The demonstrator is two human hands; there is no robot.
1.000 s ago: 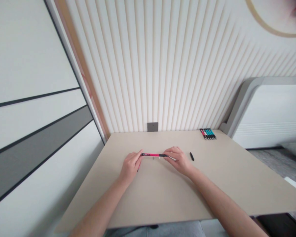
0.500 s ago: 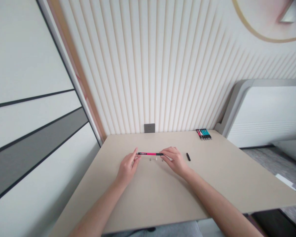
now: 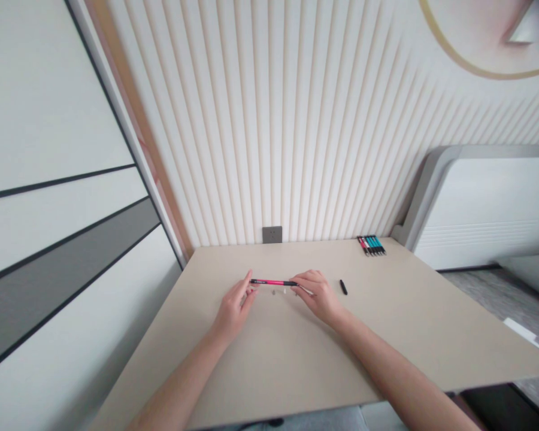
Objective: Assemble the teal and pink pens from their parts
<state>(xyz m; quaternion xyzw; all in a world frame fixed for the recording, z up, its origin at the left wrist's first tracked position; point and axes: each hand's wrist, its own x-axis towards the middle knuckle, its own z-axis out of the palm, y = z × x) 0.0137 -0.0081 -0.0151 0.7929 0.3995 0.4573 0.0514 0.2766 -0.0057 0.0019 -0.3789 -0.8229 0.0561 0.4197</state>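
A pink-and-black pen (image 3: 272, 282) is held level above the table, spanning the gap between my two hands. My right hand (image 3: 317, 291) pinches its black right end between thumb and fingers. At the other end, my left hand (image 3: 233, 302) has its thumb and forefinger closed around the tip, which the fingers partly hide. Just beneath the pen lie a small grey part (image 3: 273, 292) and a small white part (image 3: 284, 291), too tiny to name. A short black tube-like piece (image 3: 343, 287) lies to the right of my right hand.
Several pens (image 3: 372, 245), with pink, white and teal barrels, lie side by side at the back right of the beige table (image 3: 269, 359). A dark socket (image 3: 272, 234) sits on the ribbed wall behind. A white cabinet (image 3: 72, 287) stands left, a grey headboard (image 3: 485, 203) right.
A thin pink piece with a dark tip, hanging below my left hand one second ago, no longer shows. My left fingers have shifted to the pen's left end. The view has turned slightly right.
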